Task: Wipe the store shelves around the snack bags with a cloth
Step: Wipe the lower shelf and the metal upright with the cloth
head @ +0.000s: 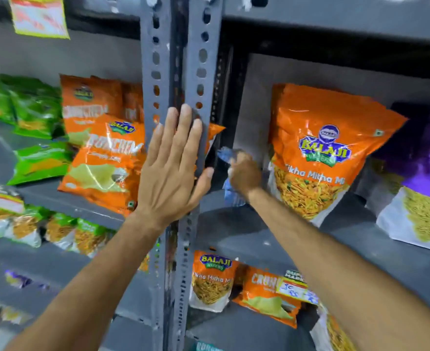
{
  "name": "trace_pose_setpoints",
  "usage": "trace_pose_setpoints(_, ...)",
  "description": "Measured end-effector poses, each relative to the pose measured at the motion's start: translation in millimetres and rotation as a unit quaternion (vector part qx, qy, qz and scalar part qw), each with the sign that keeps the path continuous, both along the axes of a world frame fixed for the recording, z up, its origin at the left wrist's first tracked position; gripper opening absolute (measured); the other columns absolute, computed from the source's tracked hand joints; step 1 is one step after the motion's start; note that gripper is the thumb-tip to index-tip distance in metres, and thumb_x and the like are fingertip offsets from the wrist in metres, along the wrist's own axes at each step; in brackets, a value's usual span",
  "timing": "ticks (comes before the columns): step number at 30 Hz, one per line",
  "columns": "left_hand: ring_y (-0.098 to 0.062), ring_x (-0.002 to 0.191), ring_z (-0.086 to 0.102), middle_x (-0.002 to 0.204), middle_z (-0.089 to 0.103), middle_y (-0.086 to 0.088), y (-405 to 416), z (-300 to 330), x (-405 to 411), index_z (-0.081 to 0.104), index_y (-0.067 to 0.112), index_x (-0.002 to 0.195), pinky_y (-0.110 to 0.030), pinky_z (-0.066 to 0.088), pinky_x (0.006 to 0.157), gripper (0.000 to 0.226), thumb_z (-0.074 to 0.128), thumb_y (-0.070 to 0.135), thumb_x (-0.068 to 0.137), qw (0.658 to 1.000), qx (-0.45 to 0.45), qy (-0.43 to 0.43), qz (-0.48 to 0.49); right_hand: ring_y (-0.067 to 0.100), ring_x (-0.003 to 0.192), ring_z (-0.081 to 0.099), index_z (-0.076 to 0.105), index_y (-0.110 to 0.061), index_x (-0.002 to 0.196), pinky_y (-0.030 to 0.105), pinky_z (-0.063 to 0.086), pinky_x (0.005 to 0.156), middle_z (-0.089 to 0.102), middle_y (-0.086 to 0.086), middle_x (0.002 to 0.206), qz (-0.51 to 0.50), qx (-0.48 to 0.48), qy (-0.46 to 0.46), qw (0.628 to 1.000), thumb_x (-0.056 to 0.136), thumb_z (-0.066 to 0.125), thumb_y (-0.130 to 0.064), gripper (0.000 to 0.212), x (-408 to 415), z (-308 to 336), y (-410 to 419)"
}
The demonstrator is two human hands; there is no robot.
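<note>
My left hand (173,165) lies flat with fingers spread against the grey slotted upright post (198,59) between two shelf bays. My right hand (244,173) reaches into the right bay, fist closed on a blue cloth (230,191) that hangs below it, at the back left corner of the grey shelf (234,224). A large orange Balaji Tikha Mitha Mix bag (320,153) stands just right of that hand. Orange Crunchem bags (102,153) lean on the left bay's shelf beside my left hand.
Green snack bags (31,107) lie at the far left, a purple and white bag (421,188) at the far right. Lower shelves hold smaller orange bags (211,282) and a price tag (294,285). A yellow label (39,16) hangs top left.
</note>
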State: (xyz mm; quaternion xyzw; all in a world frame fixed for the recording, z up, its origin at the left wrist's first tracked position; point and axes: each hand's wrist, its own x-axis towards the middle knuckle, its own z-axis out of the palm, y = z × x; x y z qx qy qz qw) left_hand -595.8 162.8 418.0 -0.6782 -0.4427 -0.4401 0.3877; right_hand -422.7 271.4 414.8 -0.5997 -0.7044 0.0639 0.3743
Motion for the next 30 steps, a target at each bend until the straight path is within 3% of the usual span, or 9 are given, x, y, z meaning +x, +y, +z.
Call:
trace_pose_setpoints(5, -0.033, 0.159, 0.003, 0.168, 0.012, -0.019, 7.3, -2.4, -3.4, 0.016, -0.001, 0.161, -0.053, 0.012, 0.131, 0.076, 0.048, 0.04, 0.105, 0.999, 0.029, 0.0, -0.029, 0.038, 0.126, 0.058, 0.061, -0.003, 0.125, 0.038, 0.048, 0.099, 0.064, 0.022, 0.13, -0.111, -0.103, -0.047, 0.987, 0.095, 0.06, -0.018, 0.034, 2.2, -11.5, 66.0)
trace_pose_setpoints(8, -0.034, 0.159, 0.005, 0.168, 0.01, -0.019, 8.6, -4.3, -4.4, 0.015, 0.001, 0.162, -0.052, 0.012, 0.131, 0.076, 0.048, 0.039, 0.105, 0.999, 0.036, 0.001, -0.038, 0.033, 0.118, 0.064, 0.067, -0.017, 0.121, 0.035, 0.052, 0.094, 0.068, 0.013, 0.127, -0.094, -0.153, -0.117, 0.977, 0.091, 0.063, -0.026, 0.032, 9.5, -30.6, 96.6)
trace_pose_setpoints(11, -0.034, 0.159, 0.005, 0.168, 0.009, -0.019, 8.8, -4.0, -3.8, 0.014, 0.002, 0.162, -0.051, 0.011, 0.132, 0.077, 0.047, 0.04, 0.105, 0.998, 0.042, 0.006, -0.037, 0.027, 0.103, 0.067, 0.067, -0.027, 0.107, 0.034, 0.052, 0.091, 0.07, 0.001, 0.108, -0.075, -0.167, -0.142, 0.973, 0.088, 0.06, -0.032, 0.02, 17.0, -56.2, 127.5)
trace_pose_setpoints(15, -0.032, 0.16, 0.002, 0.168, 0.008, -0.018, 8.3, -3.2, -3.5, 0.015, 0.002, 0.162, -0.05, 0.01, 0.132, 0.077, 0.048, 0.04, 0.104, 0.998, 0.037, 0.001, -0.043, 0.033, 0.11, 0.067, 0.068, -0.024, 0.118, 0.039, 0.054, 0.092, 0.07, 0.008, 0.121, -0.053, -0.169, -0.13, 0.976, 0.092, 0.058, -0.037, 0.031, -3.0, -47.0, 83.2)
trace_pose_setpoints(21, -0.032, 0.16, 0.006, 0.168, 0.011, -0.019, 5.4, -0.9, -1.2, 0.02, 0.001, 0.161, -0.05, 0.01, 0.132, 0.076, 0.051, 0.036, 0.103, 0.999, 0.03, -0.011, -0.041, 0.035, 0.115, 0.06, 0.064, -0.009, 0.119, 0.031, 0.041, 0.089, 0.066, 0.016, 0.122, 0.031, -0.116, -0.167, 0.979, 0.096, 0.048, -0.009, 0.028, -9.3, -39.3, -13.2)
trace_pose_setpoints(24, -0.033, 0.16, 0.007, 0.168, 0.012, -0.019, 3.9, -1.0, -0.9, 0.019, 0.0, 0.162, -0.05, 0.011, 0.132, 0.076, 0.052, 0.035, 0.103, 0.999, 0.031, -0.013, -0.033, 0.038, 0.116, 0.061, 0.064, -0.017, 0.128, 0.036, 0.044, 0.091, 0.066, 0.017, 0.128, 0.057, -0.111, -0.153, 0.98, 0.096, 0.042, -0.002, 0.042, -9.0, -30.8, -64.4)
trace_pose_setpoints(26, -0.033, 0.16, 0.007, 0.169, 0.012, -0.02, 3.3, -0.5, -0.7, 0.02, 0.0, 0.162, -0.051, 0.011, 0.132, 0.076, 0.052, 0.035, 0.103, 0.999, 0.028, -0.013, -0.032, 0.039, 0.114, 0.063, 0.065, -0.021, 0.129, 0.037, 0.048, 0.087, 0.068, 0.016, 0.126, 0.054, -0.135, -0.112, 0.983, 0.097, 0.042, -0.004, 0.043, -6.6, -31.3, -71.9)
trace_pose_setpoints(28, -0.034, 0.16, 0.007, 0.169, 0.011, -0.02, 3.4, -0.3, -0.6, 0.019, 0.0, 0.162, -0.051, 0.011, 0.132, 0.077, 0.052, 0.035, 0.103, 0.999, 0.026, -0.013, -0.032, 0.03, 0.108, 0.068, 0.072, -0.021, 0.122, 0.029, 0.049, 0.082, 0.073, 0.008, 0.118, 0.041, -0.127, 0.027, 0.991, 0.097, 0.045, -0.01, 0.038, -0.5, -33.1, -51.1)
trace_pose_setpoints(30, -0.034, 0.16, 0.005, 0.169, 0.011, -0.02, 4.0, -1.2, -0.7, 0.018, 0.0, 0.162, -0.051, 0.011, 0.132, 0.077, 0.052, 0.035, 0.103, 0.999, 0.026, -0.013, -0.033, 0.024, 0.101, 0.068, 0.072, -0.018, 0.118, 0.034, 0.054, 0.088, 0.073, 0.002, 0.111, -0.022, -0.091, 0.136, 0.986, 0.093, 0.049, -0.024, 0.035, 3.0, -23.3, -19.5)
